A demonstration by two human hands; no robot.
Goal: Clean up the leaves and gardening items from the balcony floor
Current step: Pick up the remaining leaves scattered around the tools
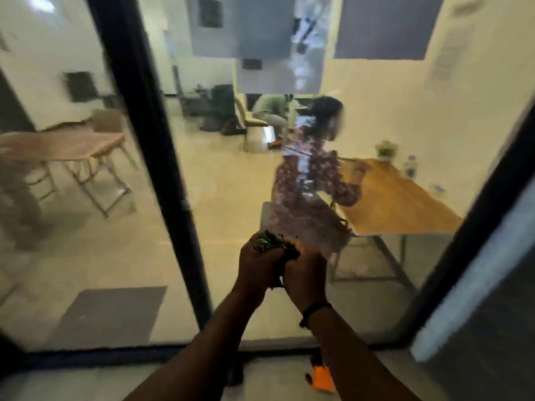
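Note:
A bunch of green and dark leaves (267,243) is cupped between both hands, held up at chest height in front of a glass door. My left hand (257,266) curls round the bunch from the left. My right hand (305,277), with a dark band on its wrist, curls round it from the right. The two hands press together and hide most of the leaves. An orange item (322,377) lies on the balcony floor below my right forearm, partly hidden by the arm.
A glass wall with dark frames (162,157) stands right in front. Behind the glass are wooden tables (399,198), chairs and seated people. A dark sill (115,355) runs along the floor. The view is blurred by motion.

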